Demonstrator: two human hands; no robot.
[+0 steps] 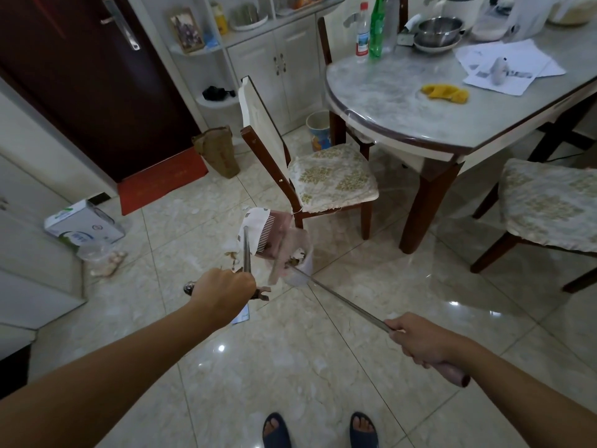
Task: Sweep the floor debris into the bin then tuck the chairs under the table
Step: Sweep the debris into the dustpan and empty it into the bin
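glossy marble tiles, toothed dustpan

The room was dim and evenly lit, with soft overhead light that left small bright glints on the glossy floor tiles and a pale sheen on the worktop. Shadows under the chair were faint (no hard edges anywhere). Wide-angle distortion bowed the frame's edges, and the dustpan looked slightly smeared by motion blur.

text: none legible | carton: print too blurred; bottle label: unreadable
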